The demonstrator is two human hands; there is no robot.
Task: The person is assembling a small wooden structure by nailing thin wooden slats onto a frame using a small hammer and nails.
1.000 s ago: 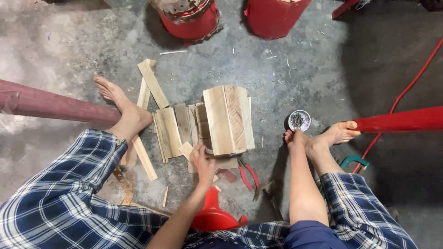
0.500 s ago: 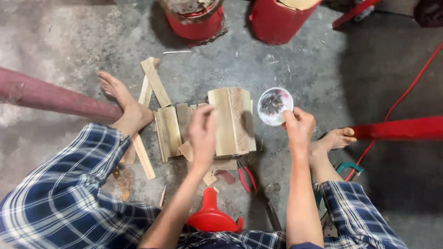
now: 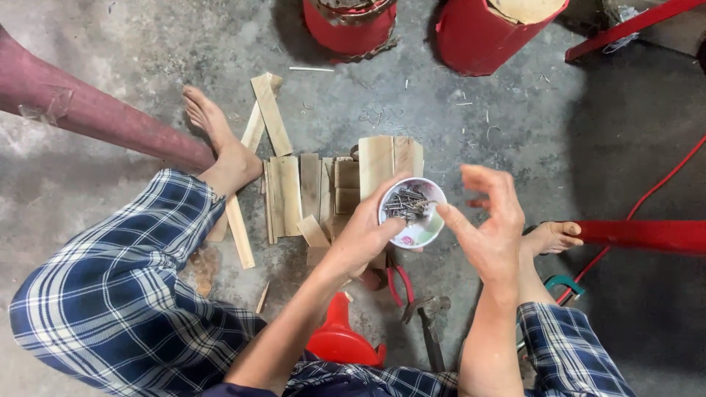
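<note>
Far left, a dull red pipe [image 3: 95,117] slanting across the concrete floor [image 3: 132,44], a bare foot [image 3: 220,143] planted just beside it. Loose wooden slats [image 3: 294,195] strewn right of that foot, some flat, some crossing. Easy to kick or skid on if a leg shifts.

Centre now: left hand [image 3: 364,235] raised over the slats, grip closed around the near rim of a small white bowl [image 3: 413,213], thumb over the edge, fingers beneath. Bowl full of dark nails [image 3: 406,204], tilted slightly toward the right hand. A thin, one-sided hold, by the look of it; more tilt and the nails could spill among the slats and around bare feet.

Right hand [image 3: 489,224] just beside the bowl, grip loosely open, fingers spread, holding nothing that can be seen. Sharp points inside, so a careless dip could prick a fingertip or knock the rim.

Nearer, red-handled pliers [image 3: 397,279] and a hammer [image 3: 430,323] on the floor, a red stool [image 3: 342,342] below. Right, the other foot [image 3: 551,235] touching a red bar [image 3: 647,235], a red cable [image 3: 654,191] trailing nearby: a snag risk.
</note>
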